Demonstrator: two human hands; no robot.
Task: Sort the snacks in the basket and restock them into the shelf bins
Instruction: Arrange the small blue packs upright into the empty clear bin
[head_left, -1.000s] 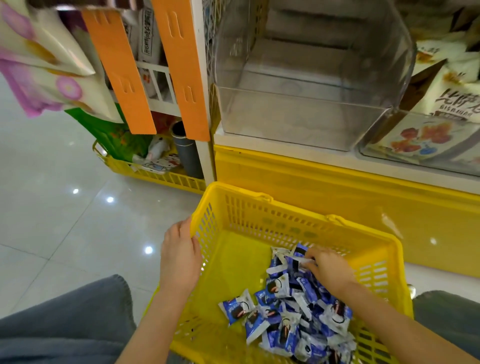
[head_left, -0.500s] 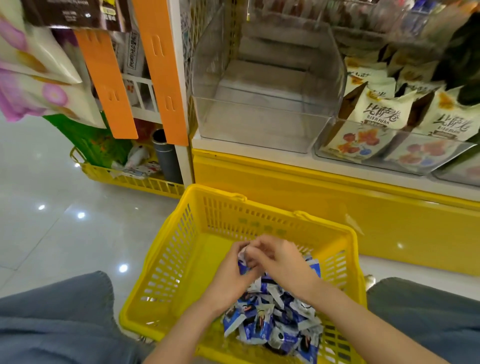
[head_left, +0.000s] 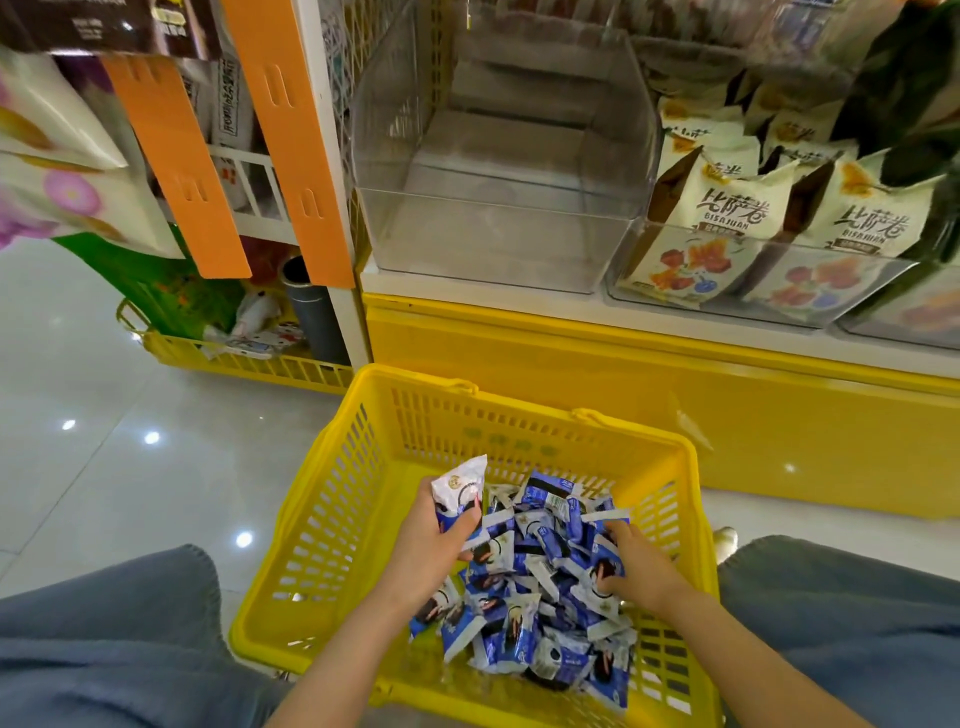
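Head camera shows me two bare hands down inside one yellow basket (head_left: 358, 499). The left hand (head_left: 436, 545) is lifted slightly above a heap of snack packets (head_left: 540, 597), its fingers curled around a small bunch (head_left: 460, 493) of at least two, with a white end sticking up. The right hand (head_left: 636, 569) sits lower, palm down, fingers curled into the heap and gripping packets there. Between and beneath both hands lie dozens of packets, too many for me to count: small blue-and-white pillows printed with a dark round biscuit. Beyond the hands, one clear bin (head_left: 493, 249) stands on the shelf (head_left: 467, 285), cream bags (head_left: 727, 208) to its right.
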